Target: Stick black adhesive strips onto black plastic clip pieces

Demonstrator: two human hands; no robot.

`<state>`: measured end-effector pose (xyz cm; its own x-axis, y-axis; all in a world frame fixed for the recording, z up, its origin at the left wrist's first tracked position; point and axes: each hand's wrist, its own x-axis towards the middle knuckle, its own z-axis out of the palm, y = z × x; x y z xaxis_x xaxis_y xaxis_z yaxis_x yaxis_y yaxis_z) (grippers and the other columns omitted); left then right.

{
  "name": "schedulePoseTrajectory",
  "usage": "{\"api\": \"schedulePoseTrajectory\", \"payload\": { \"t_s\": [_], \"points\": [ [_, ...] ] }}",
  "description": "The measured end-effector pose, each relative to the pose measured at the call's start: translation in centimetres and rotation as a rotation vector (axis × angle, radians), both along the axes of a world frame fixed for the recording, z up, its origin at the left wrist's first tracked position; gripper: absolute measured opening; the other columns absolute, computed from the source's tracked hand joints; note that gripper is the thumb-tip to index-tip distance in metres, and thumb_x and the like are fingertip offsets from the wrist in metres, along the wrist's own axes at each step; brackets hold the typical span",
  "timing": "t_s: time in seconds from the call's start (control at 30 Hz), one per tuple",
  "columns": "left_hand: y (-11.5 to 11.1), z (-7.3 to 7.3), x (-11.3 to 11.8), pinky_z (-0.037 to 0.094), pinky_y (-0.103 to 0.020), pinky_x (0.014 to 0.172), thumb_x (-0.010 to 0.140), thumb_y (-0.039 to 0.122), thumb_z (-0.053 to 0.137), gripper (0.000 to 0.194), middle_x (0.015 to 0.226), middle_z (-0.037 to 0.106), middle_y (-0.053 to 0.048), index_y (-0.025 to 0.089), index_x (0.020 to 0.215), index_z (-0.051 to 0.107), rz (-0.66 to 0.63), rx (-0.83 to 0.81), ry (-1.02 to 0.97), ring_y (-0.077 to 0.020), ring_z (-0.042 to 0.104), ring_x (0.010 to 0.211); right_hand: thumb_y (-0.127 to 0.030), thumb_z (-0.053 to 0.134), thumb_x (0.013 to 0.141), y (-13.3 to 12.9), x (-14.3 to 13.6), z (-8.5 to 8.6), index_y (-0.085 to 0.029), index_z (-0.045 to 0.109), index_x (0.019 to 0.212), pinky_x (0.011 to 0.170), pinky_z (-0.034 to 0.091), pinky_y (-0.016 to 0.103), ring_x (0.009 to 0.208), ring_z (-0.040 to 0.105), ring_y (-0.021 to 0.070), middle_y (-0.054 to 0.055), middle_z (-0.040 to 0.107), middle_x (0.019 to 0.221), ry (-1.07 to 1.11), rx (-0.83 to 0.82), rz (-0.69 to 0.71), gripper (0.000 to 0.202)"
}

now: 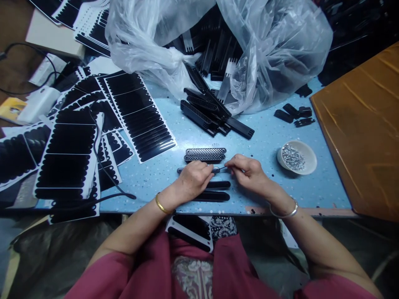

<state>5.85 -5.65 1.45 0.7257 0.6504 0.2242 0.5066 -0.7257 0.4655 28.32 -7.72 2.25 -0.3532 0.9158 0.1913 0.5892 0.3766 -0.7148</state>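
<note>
My left hand (196, 176) is closed over a long narrow strip (181, 170) with a greyish face, lying along the table in front of me; its fingers cover the middle. From the right, my right hand (247, 169) pinches a thin dark rod-like piece (222, 167) whose tip reaches the strip's right end. What kind of piece it is, I cannot make out. Just beyond my fingers lie perforated black strips (205, 155), side by side. Nearer to me, two smooth black strips with rounded ends (216, 196) rest partly under my left hand and wrist.
A white bowl (311, 162) of small metal pieces stands at the right, beside an amber-covered panel (358, 137). Black sticker sheets (137, 112) and a dark cable (115, 187) spread over the left. Clear plastic bags (268, 54) and black plastic parts (218, 112) crowd the back.
</note>
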Motion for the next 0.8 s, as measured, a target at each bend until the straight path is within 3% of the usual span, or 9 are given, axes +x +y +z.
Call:
{"api": "schedulePoseTrajectory", "payload": {
  "t_s": [0.4, 0.63, 0.8],
  "points": [
    [0.0, -0.1, 0.0, 0.048, -0.034, 0.072, 0.097, 0.023, 0.044, 0.022, 0.081, 0.064, -0.009, 0.012, 0.097, 0.063, 0.003, -0.005, -0.002, -0.02, 0.059, 0.077, -0.003, 0.046, 0.082, -0.3, -0.4, -0.2, -0.018, 0.067, 0.088, 0.061, 0.046, 0.026, 0.066, 0.058, 0.0134, 0.002, 0.06, 0.072, -0.004, 0.05, 0.018, 0.027],
    [0.0, -0.5, 0.1, 0.049, -0.035, 0.072, 0.097, 0.022, 0.045, 0.021, 0.08, 0.065, -0.009, 0.013, 0.095, 0.064, 0.003, -0.017, -0.043, -0.0205, 0.058, 0.077, -0.013, 0.048, 0.085, 0.2, -0.6, -0.1, -0.018, 0.067, 0.083, 0.065, 0.047, 0.027, 0.068, 0.059, 0.0142, 0.002, 0.062, 0.073, 0.029, -0.131, 0.012, 0.02],
    [0.1, -0.7, 0.1, 0.051, -0.036, 0.073, 0.096, 0.021, 0.047, 0.019, 0.081, 0.067, -0.01, 0.013, 0.094, 0.064, 0.002, -0.026, -0.083, -0.0216, 0.061, 0.078, -0.022, 0.056, 0.081, 0.1, -1.7, -0.7, -0.018, 0.062, 0.07, 0.052, 0.038, 0.024, 0.054, 0.049, 0.0107, -0.001, 0.059, 0.061, 0.083, -0.233, -0.121, 0.013]
  ]
}}
